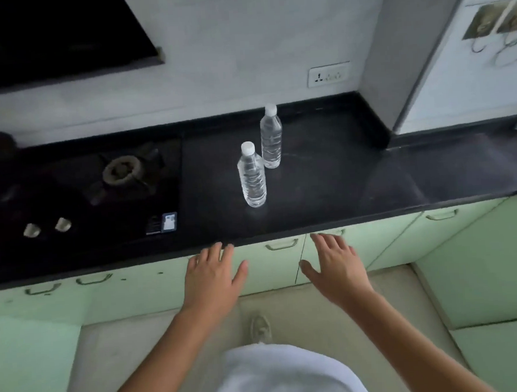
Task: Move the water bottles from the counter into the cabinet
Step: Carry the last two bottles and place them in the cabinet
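Two clear water bottles with white caps stand upright on the black counter [325, 176]: the nearer bottle [252, 178] and, just behind and to its right, the farther bottle [271, 140]. Below the counter's front edge run pale green cabinet doors [271, 270] with small handles, all closed. My left hand [215, 274] and my right hand [335, 262] hover in front of those doors, fingers spread and straight, holding nothing. Both hands are below and short of the bottles.
A black gas stove [122, 173] with a burner and two knobs sits on the counter's left. A wall socket [328, 75] is behind the bottles. The counter turns a corner at the right, with more green cabinets [482, 258] below. My shoe [260, 329] shows on the floor.
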